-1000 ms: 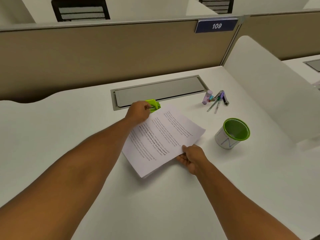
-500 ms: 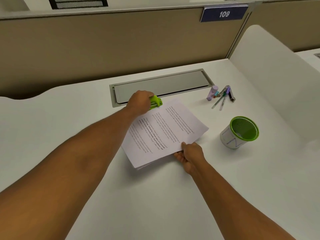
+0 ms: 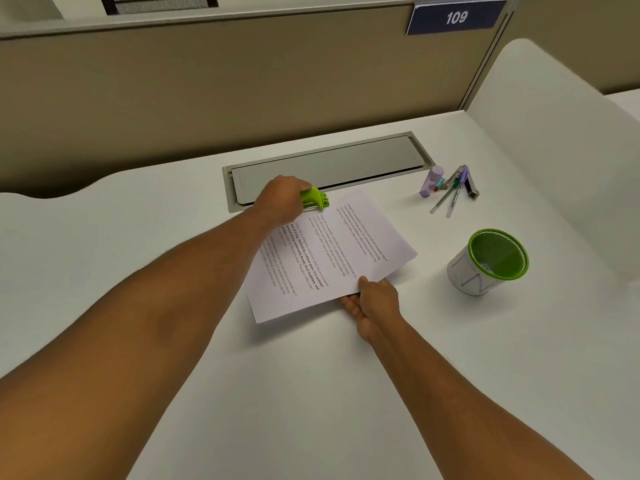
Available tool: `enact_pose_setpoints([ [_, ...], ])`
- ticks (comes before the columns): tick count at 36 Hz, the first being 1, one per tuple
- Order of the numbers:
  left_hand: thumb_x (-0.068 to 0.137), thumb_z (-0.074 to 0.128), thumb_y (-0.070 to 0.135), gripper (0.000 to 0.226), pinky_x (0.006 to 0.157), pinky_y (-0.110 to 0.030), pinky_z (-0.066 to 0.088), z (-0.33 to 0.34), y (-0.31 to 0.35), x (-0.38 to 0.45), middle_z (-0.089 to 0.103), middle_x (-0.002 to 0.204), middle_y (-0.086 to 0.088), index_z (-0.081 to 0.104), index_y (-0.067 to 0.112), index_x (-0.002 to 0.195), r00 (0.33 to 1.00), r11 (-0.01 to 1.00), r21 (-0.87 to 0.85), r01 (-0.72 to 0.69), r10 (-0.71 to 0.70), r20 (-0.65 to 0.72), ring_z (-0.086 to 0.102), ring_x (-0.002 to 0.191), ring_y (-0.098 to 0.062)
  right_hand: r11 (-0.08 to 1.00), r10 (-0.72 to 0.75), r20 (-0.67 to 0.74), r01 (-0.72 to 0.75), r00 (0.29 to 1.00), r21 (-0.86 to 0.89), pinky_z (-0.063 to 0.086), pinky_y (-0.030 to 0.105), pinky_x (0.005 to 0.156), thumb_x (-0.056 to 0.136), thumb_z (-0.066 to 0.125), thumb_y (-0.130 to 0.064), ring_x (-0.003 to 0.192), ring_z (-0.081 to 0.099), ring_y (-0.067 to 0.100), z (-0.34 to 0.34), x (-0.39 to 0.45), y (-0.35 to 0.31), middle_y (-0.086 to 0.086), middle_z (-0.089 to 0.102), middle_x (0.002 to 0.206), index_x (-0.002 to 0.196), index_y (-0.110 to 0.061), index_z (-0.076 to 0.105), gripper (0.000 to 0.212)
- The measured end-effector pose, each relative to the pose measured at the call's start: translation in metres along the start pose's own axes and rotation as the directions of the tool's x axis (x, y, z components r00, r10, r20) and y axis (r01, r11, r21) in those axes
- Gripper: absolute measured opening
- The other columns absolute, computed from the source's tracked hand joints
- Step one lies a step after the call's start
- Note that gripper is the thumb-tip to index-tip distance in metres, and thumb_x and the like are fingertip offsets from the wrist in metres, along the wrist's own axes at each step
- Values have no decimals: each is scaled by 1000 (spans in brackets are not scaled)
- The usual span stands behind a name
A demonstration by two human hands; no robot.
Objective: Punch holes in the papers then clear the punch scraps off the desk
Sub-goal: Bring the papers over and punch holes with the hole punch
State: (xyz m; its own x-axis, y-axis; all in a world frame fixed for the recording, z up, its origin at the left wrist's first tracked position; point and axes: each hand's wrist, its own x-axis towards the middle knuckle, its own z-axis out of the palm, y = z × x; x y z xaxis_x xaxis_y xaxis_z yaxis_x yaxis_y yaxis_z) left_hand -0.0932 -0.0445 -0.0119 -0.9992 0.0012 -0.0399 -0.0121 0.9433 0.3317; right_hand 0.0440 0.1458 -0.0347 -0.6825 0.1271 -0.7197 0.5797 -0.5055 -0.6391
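Note:
A thin stack of printed papers (image 3: 332,254) lies at an angle on the white desk (image 3: 277,393). Its far edge sits in a small green hole punch (image 3: 314,199). My left hand (image 3: 282,202) covers the punch from above, fingers curled over it. My right hand (image 3: 372,306) pinches the near right edge of the papers, thumb on top and fingers underneath. No punch scraps show on the desk.
A green-rimmed white cup (image 3: 490,263) stands to the right of the papers. A purple glue stick (image 3: 431,181), pens (image 3: 450,197) and a clip lie at the back right. A grey cable tray lid (image 3: 329,168) is set into the desk behind the punch. White dividers stand at the right.
My left hand has closed further over the green punch, hiding more of it. The papers and my right hand stay about where they were; the camera has tilted down.

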Motion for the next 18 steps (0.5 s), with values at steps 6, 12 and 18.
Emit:
enact_pose_setpoints([
  [6, 95, 54, 10, 50, 84, -36, 41, -1, 0, -2, 61, 128, -13, 47, 23, 143, 999, 997, 72, -18, 16, 33, 57, 111, -32, 999, -14, -3, 14, 1000, -31, 60, 33, 59, 98, 49, -4, 88, 72, 24, -1, 1, 1, 8, 71, 107, 108, -19, 56, 20],
  [12, 92, 58, 12, 58, 72, -32, 43, 0, -1, -8, 62, 120, -12, 37, 24, 145, 997, 983, 178, -52, 40, 73, 60, 98, -28, 998, -44, -8, 44, 999, -42, 60, 31, 58, 98, 48, -3, 87, 72, 23, 1, 2, 1, 7, 71, 107, 110, -20, 56, 23],
  [18, 86, 68, 13, 72, 83, -37, 50, 4, 0, -8, 60, 129, -11, 30, 16, 148, 991, 949, 295, -115, 91, 95, 62, 105, -29, 994, -61, -5, 61, 998, -85, 58, 29, 54, 96, 47, -3, 82, 73, 21, 2, 1, 1, 7, 71, 107, 116, -18, 57, 27],
])
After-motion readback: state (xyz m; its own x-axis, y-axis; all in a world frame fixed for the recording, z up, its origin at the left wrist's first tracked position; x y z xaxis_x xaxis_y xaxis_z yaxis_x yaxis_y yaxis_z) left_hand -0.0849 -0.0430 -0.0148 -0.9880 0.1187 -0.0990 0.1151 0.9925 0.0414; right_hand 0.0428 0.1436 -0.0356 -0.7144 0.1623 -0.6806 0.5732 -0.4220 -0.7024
